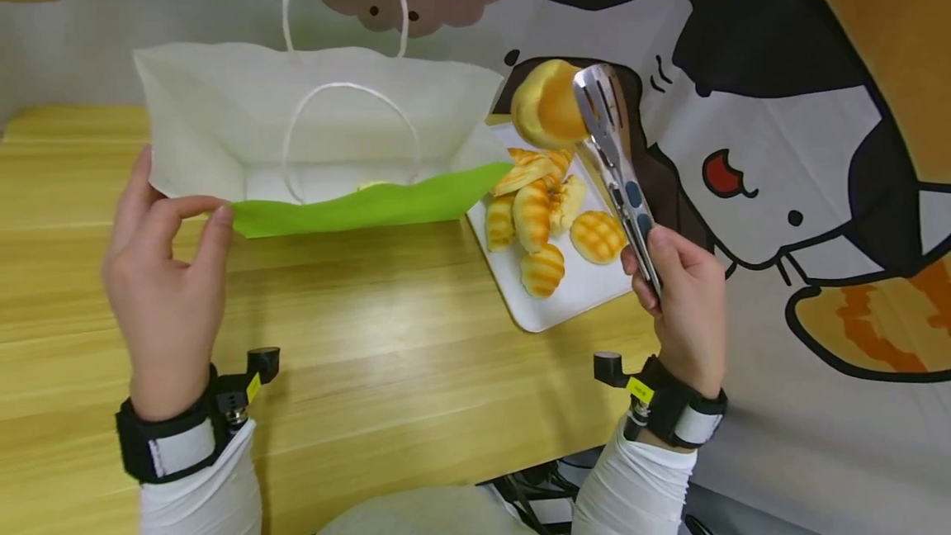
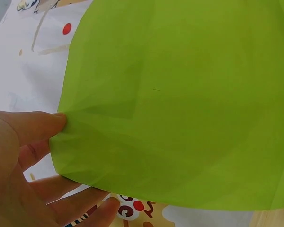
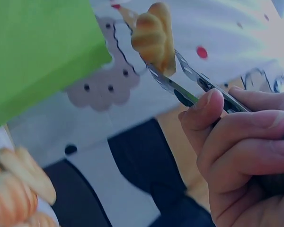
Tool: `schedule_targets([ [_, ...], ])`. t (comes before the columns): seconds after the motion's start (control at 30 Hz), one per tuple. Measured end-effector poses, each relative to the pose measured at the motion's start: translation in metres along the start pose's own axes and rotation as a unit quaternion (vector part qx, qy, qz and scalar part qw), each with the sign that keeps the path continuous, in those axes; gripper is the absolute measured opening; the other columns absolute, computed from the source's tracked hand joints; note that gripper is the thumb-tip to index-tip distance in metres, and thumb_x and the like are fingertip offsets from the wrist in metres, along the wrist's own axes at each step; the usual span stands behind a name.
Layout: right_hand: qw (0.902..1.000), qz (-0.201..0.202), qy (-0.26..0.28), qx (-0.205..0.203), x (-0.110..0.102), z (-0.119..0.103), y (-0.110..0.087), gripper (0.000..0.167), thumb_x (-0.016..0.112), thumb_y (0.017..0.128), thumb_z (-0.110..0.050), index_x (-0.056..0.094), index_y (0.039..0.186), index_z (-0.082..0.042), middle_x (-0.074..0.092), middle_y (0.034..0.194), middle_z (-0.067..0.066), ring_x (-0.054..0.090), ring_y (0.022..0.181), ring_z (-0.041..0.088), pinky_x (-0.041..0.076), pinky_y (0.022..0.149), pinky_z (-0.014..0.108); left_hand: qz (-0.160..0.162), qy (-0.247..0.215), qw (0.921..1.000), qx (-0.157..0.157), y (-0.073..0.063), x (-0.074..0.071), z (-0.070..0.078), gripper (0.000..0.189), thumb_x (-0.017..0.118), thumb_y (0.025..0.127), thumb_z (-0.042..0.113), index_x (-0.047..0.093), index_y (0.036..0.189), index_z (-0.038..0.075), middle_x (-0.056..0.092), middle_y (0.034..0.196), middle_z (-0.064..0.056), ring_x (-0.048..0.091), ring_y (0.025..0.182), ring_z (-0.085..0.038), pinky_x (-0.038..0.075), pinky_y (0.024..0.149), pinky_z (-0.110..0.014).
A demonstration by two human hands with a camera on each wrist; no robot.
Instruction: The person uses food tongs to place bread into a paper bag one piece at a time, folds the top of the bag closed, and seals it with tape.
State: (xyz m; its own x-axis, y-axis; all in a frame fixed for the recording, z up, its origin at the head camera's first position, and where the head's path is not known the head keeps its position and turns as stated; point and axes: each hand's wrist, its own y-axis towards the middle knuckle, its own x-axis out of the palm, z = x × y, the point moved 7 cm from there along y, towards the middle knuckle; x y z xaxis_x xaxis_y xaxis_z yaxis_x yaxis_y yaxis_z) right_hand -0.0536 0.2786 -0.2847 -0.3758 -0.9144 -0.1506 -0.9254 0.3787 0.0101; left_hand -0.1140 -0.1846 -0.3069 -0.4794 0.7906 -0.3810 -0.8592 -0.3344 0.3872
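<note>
My left hand [image 1: 165, 271] is pinching the green-and-white paper bag [image 1: 371, 201]; my curled right hand [image 1: 687, 295] is gripping silver metal tongs [image 1: 622, 180], holding a golden ridged bun [image 1: 546, 110] by the white rectangular tray's [image 1: 537, 316] far end. Likely light, squashy; gentle mid-body squeezing is probably sufficing.

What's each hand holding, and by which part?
The left hand pinches the green paper bag by a rim corner; the right hand grips the metal tongs by the handle end, and their tips hold a bread bun by one side.
</note>
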Motion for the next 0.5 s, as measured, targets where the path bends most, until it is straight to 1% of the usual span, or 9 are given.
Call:
schedule_targets([
  [0.13,0.9982,-0.027,-0.052,-0.010,0.024,-0.010,0.008,0.037,0.062,0.099,-0.033,0.066,0.103,0.003,0.060,0.073,0.005,0.038,0.047,0.019,0.026,0.038,0.027,-0.005,0.006,1.0000,0.005,0.001,0.001,-0.004,0.017,0.070,0.092,0.004,0.070,0.102,-0.009,0.048,0.153,0.008,0.049,0.139,-0.013,0.036,0.112,-0.016],
  [0.27,0.9923,-0.055,-0.107,-0.031,0.048,-0.018,0.013,0.034,0.059,0.101,-0.034,0.068,0.107,-0.002,0.059,0.075,0.005,0.038,0.047,0.020,0.027,0.038,0.029,-0.013,0.006,0.9998,0.013,0.003,0.003,-0.006,0.018,0.071,0.092,0.006,0.071,0.103,-0.008,0.046,0.154,0.011,0.048,0.140,-0.011,0.035,0.112,-0.015],
  [0.37,0.9839,-0.073,-0.153,-0.057,0.066,-0.021,0.015,0.034,0.057,0.102,-0.035,0.068,0.110,-0.004,0.058,0.076,0.006,0.040,0.047,0.021,0.030,0.039,0.029,-0.014,0.005,0.9997,0.017,0.003,0.003,-0.007,0.017,0.071,0.092,0.006,0.071,0.102,-0.008,0.046,0.154,0.011,0.046,0.141,-0.010,0.035,0.112,-0.016],
  [0.43,0.9759,-0.081,-0.186,-0.081,0.078,-0.023,0.015,0.033,0.056,0.103,-0.034,0.068,0.111,-0.005,0.059,0.076,0.007,0.041,0.047,0.021,0.032,0.040,0.028,-0.012,0.003,0.9998,0.017,0.002,0.003,-0.008,0.016,0.071,0.092,0.005,0.071,0.101,-0.008,0.046,0.154,0.011,0.046,0.141,-0.011,0.035,0.112,-0.016],
  [0.5,0.9654,-0.084,-0.222,-0.109,0.088,-0.023,0.014,0.032,0.055,0.103,-0.034,0.069,0.112,-0.006,0.060,0.076,0.006,0.043,0.047,0.020,0.033,0.041,0.027,-0.009,0.003,0.9998,0.015,0.002,0.002,-0.009,0.015,0.071,0.091,0.005,0.071,0.100,-0.008,0.046,0.154,0.011,0.047,0.140,-0.012,0.035,0.111,-0.015],
])
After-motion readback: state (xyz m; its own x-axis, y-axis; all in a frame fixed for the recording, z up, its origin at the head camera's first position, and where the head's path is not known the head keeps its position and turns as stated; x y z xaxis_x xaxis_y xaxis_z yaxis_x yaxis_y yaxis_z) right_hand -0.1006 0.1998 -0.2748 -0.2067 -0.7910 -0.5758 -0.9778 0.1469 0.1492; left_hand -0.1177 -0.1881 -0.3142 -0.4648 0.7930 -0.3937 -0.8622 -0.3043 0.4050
